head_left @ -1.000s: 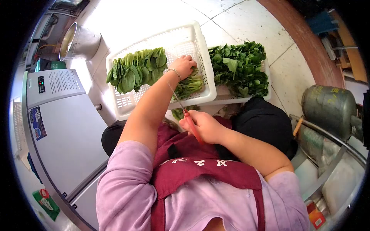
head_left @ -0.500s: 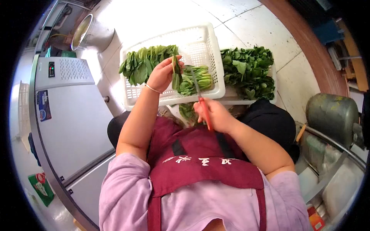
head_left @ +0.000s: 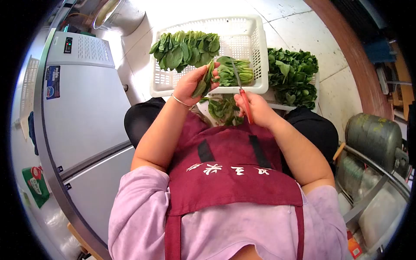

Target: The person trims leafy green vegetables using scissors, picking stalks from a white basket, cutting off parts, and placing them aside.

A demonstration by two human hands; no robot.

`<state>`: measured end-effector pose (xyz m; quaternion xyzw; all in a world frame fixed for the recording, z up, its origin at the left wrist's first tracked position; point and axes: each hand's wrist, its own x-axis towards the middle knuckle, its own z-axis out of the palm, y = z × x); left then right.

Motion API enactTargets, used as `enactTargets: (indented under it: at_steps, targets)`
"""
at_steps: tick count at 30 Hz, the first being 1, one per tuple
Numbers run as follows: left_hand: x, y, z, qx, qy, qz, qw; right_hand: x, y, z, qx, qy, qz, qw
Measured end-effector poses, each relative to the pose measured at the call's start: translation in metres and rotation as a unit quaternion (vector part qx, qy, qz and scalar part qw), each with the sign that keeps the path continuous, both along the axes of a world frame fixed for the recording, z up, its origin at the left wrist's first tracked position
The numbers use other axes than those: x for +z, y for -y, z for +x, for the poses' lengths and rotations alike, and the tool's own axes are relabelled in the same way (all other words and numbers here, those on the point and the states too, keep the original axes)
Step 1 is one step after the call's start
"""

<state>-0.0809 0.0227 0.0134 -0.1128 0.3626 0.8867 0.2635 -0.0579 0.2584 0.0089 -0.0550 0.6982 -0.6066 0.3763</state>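
Note:
My left hand (head_left: pixel 193 83) is closed on a leafy green stalk (head_left: pixel 205 81), over the near side of a white plastic basket (head_left: pixel 173 91). In my right hand (head_left: pixel 256 108) are scissors (head_left: pixel 244 97) with red handles, their blades pointing up and away from me. Inside the basket, a row of leafy greens (head_left: pixel 184 52) lies at the far left. A smaller bunch with pale stems (head_left: pixel 238 72) lies at the near right, partly behind the blades. Loose leaves and trimmings (head_left: pixel 223 109) lie between the basket and my apron.
A second white tray (head_left: pixel 317 84) heaped with dark leafy greens (head_left: pixel 291 76) stands right of the basket. To the left is a white refrigerator (head_left: pixel 86 112), with a large metal pot (head_left: pixel 123 17) behind it. A grey-green tank (head_left: pixel 373 138) stands at the right.
The view has shifted, so the basket sits higher and further right in the picture. My left hand has turned, tilting the stalk. The scissors stay in my right hand.

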Motion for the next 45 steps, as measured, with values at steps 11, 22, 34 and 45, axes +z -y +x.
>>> enactTargets:
  at_steps: [11, 22, 34, 45]
  targets:
    - [0.001, -0.013, 0.024, -0.028, -0.068, -0.252, 0.965, 0.012, 0.001, 0.006, 0.156, -0.069, 0.115, 0.979]
    - [-0.022, -0.008, 0.058, -0.091, -0.124, -0.541, 0.827, -0.001, 0.010, 0.024, 0.211, 0.077, 0.101, 0.969]
    - [-0.009, 0.030, 0.033, -0.129, -0.140, -0.569, 0.800, 0.005, 0.011, 0.024, 0.147, 0.079, 0.099, 0.981]
    - [-0.064, 0.100, -0.167, 0.040, -0.175, -0.840, 0.512, 0.007, 0.012, 0.006, 0.090, 0.107, 0.012, 0.990]
